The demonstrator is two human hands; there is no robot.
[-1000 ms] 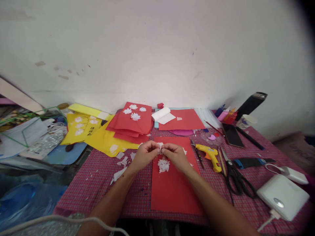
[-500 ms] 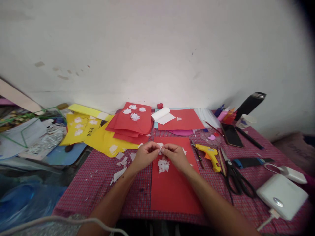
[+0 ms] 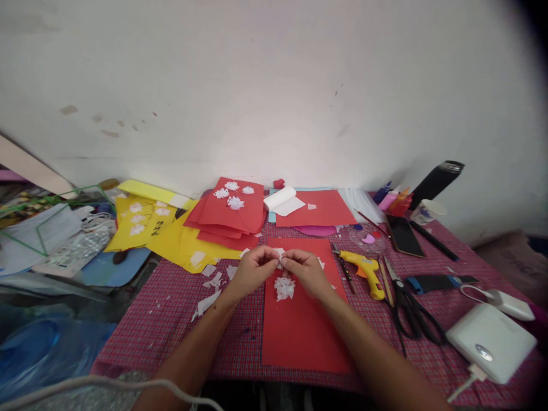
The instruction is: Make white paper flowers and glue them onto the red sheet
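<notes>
My left hand [image 3: 259,266] and my right hand [image 3: 302,269] meet fingertip to fingertip above a red paper sheet [image 3: 306,342]. Both are pinched closed on a small piece of white paper [image 3: 280,260], mostly covered by the fingers. Just below them on the sheet lies a white paper flower [image 3: 283,289] with ruffled petals. More white paper shows behind the hands, partly hidden. Torn white paper scraps [image 3: 208,302] are scattered on the checked cloth left of my left hand.
Red sheets with white flowers [image 3: 231,214] lie behind, near a white paper roll [image 3: 280,198]. Yellow papers [image 3: 180,242] spread left. On the right are a yellow glue gun [image 3: 363,268], black scissors [image 3: 413,311], a phone [image 3: 403,235], a utility knife [image 3: 436,283] and a white charger [image 3: 492,342].
Almost nothing differs. Both hands stay pinched together at the same spot over the red sheet, with only a very slight shift of the view.
</notes>
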